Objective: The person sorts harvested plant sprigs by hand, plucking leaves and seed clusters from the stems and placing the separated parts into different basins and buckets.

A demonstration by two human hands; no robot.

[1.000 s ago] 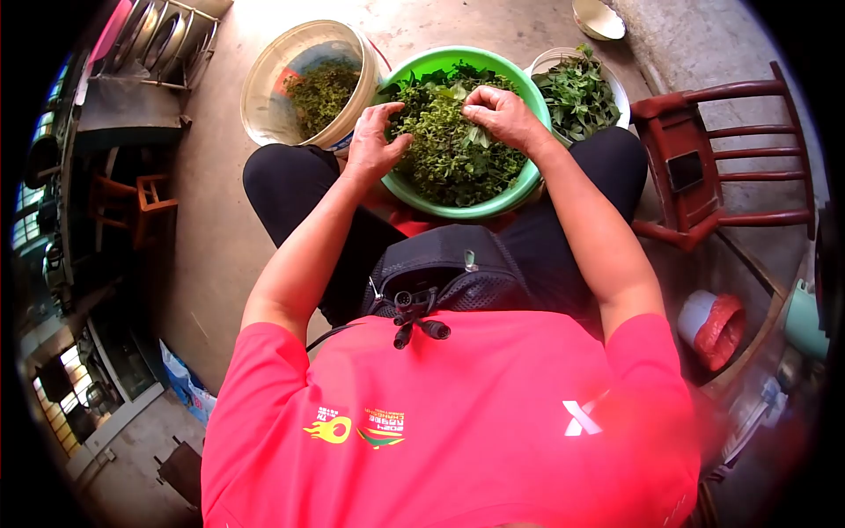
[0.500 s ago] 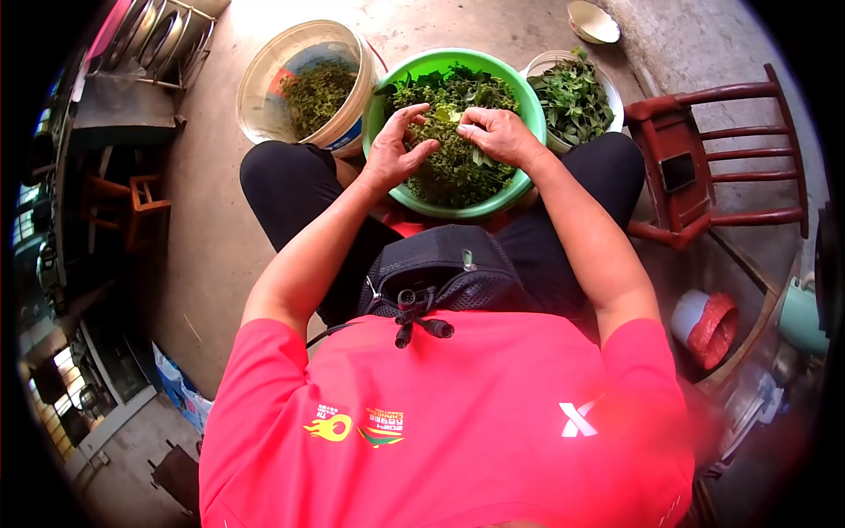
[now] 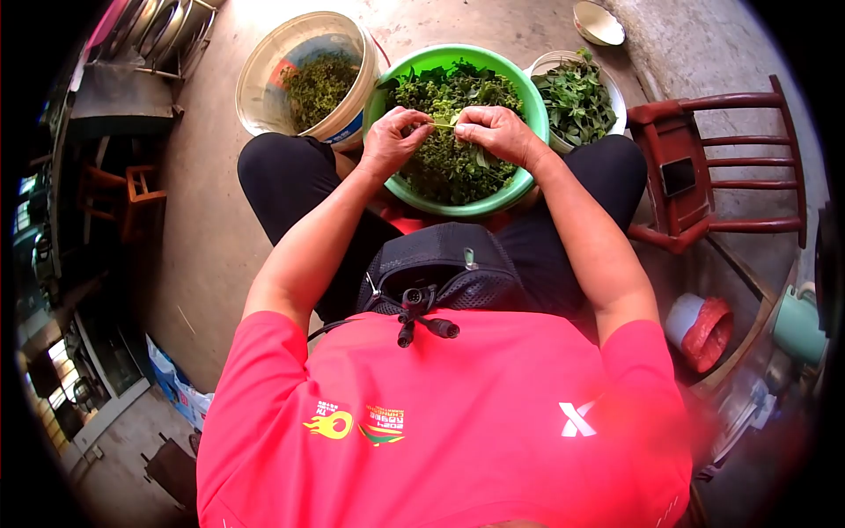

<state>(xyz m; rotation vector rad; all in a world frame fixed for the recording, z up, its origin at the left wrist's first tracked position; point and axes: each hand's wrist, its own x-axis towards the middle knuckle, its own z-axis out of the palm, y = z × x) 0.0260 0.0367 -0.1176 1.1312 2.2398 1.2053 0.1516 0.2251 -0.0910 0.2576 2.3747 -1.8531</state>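
Note:
A thin yellow-green stem (image 3: 443,125) stretches between my two hands above a green basin (image 3: 402,192). My left hand (image 3: 396,143) pinches its left end between thumb and fingertips. At the other end, my right hand (image 3: 498,134) is closed in a pinch, with its knuckles upward. Below both hands, the basin is heaped with leafy green sprigs (image 3: 458,172) that bear small clusters. Part of the heap is hidden behind my hands.
A large whitish bucket (image 3: 255,84) with similar sprigs stands at the left. To the right is a smaller white bucket (image 3: 618,99) of broad green leaves. A red wooden chair (image 3: 673,167) is beside my knee; a pale bowl (image 3: 600,24) lies beyond.
My left hand has moved toward my right hand and closed from spread fingers into a pinch on the stem. My right hand stays nearly in place.

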